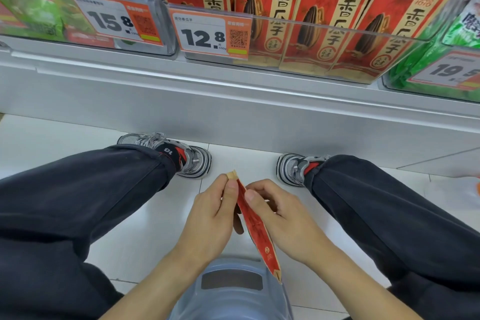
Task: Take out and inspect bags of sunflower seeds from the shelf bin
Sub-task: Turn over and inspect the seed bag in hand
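The inspection step looks to be in hand: one red bag of sunflower seeds (pixel 255 228) is already out of the shelf bin (pixel 311 34) and held edge-on low between the person's knees, above a grey stool (pixel 231 293) and the white floor (pixel 142 228). The left hand (pixel 210 218) pinches the bag near its top, thumb and forefinger closed on the tan seal strip that pokes out just above those fingers (pixel 231 189). The right hand (pixel 280 218) grips the other face, its thumb pressed flat against the red side just beside the left thumb and its remaining fingers curled behind, so the bag runs down and away from both sets of fingers toward the stool. Only the narrow edge faces the camera, so the printed faces cannot be read from here. Well above and beyond the fingers, more identical red bags stand upright in the clear-fronted bin, behind a price tag (pixel 210 35) marked 12.8. My guess is that the next move calls for turning the bag flat so a face or the seal can be checked, which needs the pinch loosened on one side while the other hand keeps hold, or else a reach up to the bin for another bag.
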`<state>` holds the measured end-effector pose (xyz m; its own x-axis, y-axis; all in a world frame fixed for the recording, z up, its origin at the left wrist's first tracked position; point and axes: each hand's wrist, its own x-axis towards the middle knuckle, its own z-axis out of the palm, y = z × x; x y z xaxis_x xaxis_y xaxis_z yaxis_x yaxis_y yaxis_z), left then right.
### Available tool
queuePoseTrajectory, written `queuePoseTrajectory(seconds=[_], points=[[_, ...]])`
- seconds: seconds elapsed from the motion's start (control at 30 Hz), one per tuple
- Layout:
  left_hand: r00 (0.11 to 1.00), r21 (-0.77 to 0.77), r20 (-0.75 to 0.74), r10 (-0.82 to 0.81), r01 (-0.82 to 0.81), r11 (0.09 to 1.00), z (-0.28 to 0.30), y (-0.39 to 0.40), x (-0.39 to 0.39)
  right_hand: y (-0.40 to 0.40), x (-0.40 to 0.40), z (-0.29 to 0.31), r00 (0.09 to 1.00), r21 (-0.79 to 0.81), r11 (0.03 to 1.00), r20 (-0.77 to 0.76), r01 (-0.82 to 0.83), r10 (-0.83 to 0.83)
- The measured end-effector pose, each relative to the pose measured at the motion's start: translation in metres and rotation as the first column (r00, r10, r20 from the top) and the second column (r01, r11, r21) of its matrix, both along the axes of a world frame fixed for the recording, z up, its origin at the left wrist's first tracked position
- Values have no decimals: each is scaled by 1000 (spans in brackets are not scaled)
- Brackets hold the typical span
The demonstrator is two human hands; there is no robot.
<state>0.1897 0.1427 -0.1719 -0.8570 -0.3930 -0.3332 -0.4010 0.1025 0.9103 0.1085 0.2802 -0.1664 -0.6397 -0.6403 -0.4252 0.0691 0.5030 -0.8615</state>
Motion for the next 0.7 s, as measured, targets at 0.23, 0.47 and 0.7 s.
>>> queuePoseTrajectory(seconds=[0.23,0.47,0.7], points=[[1000,7,-19,15,-15,1000,2,-3,-1,-7,8,-6,974,-57,978,122,200,-192],[951,-41,56,-303,306,951,3,-4,5,-8,-6,-5,867,-50,888,251,456,-431],[878,-236,123,-463,479,845,1,2,8,-5,-9,-8,686,-32,756,447,654,-574]])
